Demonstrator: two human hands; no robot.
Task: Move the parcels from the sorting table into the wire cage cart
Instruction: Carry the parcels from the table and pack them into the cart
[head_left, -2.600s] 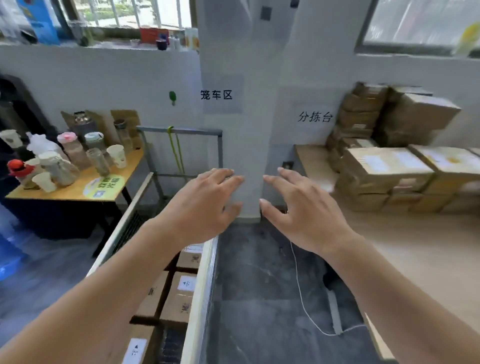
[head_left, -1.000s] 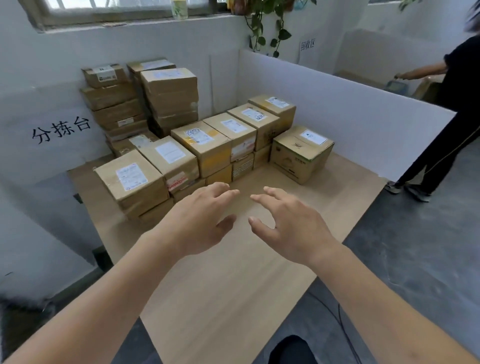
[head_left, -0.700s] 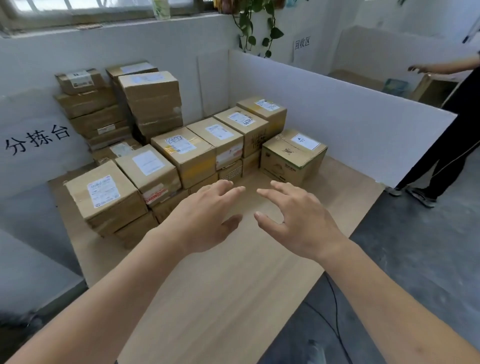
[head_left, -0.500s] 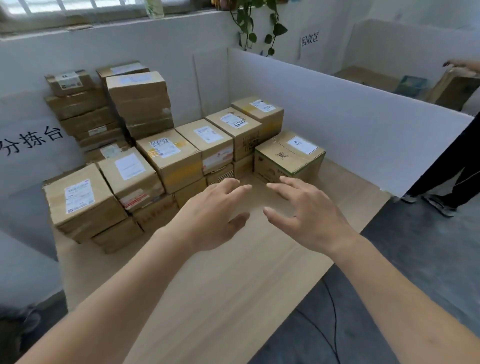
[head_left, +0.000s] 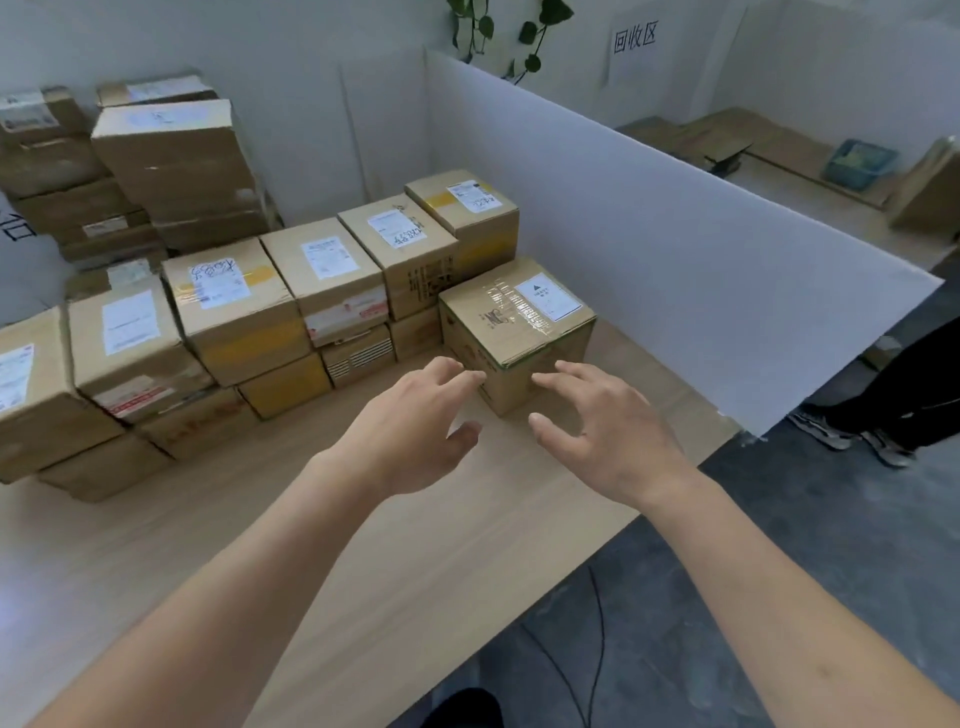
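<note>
Both hands, left (head_left: 410, 426) and right (head_left: 602, 431), hover with fingers spread and empty at centre frame, just short of a taped parcel (head_left: 517, 332) standing on the wooden sorting table (head_left: 363, 545), beside stacked boxes (head_left: 234, 312).

Parcel sorting depot, stacked labelled cartons (head_left: 234, 306), white partition (head_left: 649, 218)

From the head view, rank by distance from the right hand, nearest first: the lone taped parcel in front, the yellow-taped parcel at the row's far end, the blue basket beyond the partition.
1. Lone taped parcel: just ahead of the right hand, near the fingertips.
2. Yellow-taped parcel: farther back, by the white partition.
3. Blue basket: far right, beyond the partition.
</note>
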